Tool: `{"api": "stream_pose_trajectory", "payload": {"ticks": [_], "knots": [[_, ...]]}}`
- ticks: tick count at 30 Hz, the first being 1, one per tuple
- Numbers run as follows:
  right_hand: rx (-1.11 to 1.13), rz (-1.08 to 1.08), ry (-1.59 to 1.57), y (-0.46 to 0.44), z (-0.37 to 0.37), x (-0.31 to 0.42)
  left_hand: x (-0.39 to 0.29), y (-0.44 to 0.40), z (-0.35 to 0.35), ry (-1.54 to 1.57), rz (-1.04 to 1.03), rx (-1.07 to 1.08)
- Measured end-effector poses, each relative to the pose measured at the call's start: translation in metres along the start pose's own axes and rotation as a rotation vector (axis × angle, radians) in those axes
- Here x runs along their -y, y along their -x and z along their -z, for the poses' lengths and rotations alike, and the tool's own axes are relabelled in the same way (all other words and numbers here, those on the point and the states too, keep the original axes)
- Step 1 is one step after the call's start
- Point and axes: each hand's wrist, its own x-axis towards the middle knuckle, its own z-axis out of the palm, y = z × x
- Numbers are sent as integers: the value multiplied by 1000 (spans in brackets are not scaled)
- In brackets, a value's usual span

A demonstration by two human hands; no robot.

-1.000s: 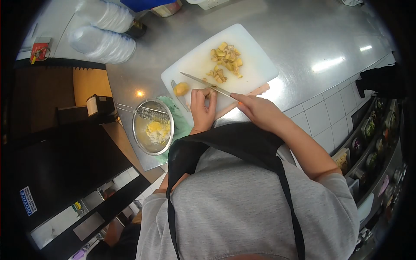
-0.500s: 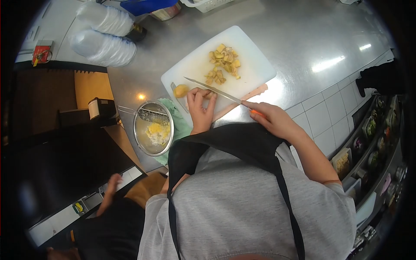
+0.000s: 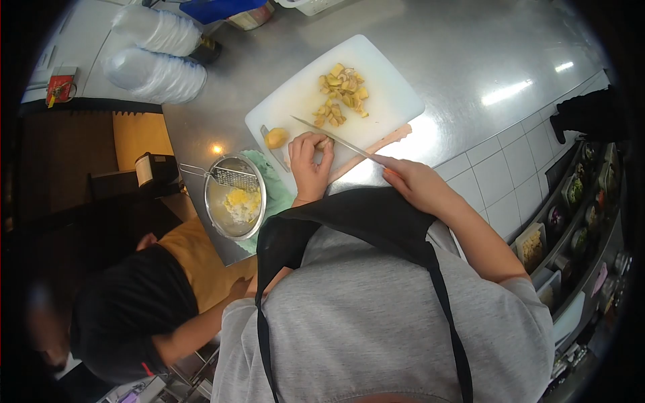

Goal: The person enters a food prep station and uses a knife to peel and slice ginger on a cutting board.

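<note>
My right hand (image 3: 411,180) is wrapped round the orange handle of a long kitchen knife (image 3: 339,140). The blade slants up and left across a white cutting board (image 3: 396,101), close to the fingertips of my left hand (image 3: 310,161). Those fingers are curled on a small piece of what looks like ginger (image 3: 324,143), mostly hidden by them. A larger pale yellow lump (image 3: 276,138) lies left of that hand, beside a thin metal tool (image 3: 267,144). Chopped yellow-brown pieces (image 3: 344,87) are heaped on the board beyond the blade.
Left of the board, a metal bowl (image 3: 209,211) on a green cloth (image 3: 277,191) holds a grater (image 3: 235,178) and yellow and white shreds. Plastic-wrapped stacks (image 3: 158,74) stand at the back left. A co-worker (image 3: 131,295) is close on my left. Food containers (image 3: 531,247) line the right.
The co-worker at the left has moved and turned, the torso now nearer the counter. My left fingers have curled in more around the piece. The knife has hardly shifted.
</note>
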Motion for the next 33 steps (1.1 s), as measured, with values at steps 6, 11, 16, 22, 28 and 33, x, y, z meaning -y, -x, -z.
{"api": "stream_pose_trajectory", "payload": {"ticks": [6, 11, 16, 22, 28, 33], "knots": [[65, -11, 5, -26, 0, -3, 0, 1, 3, 214, 58, 17], [55, -24, -95, -19, 0, -10, -1, 1, 5, 109, 60, -39], [-22, 36, -71, -9, 6, -9, -4, -6, 14, 83, 149, 131], [-121, 142, -67, 3, 8, -9, -14, -10, 24, 1432, 879, -13], [-14, 43, 151, 20, 11, 6, 0, -10, 20, 1628, 930, -106], [-7, 91, 201, 28, 13, 4, -9, -13, 22, 1647, 992, -203]]}}
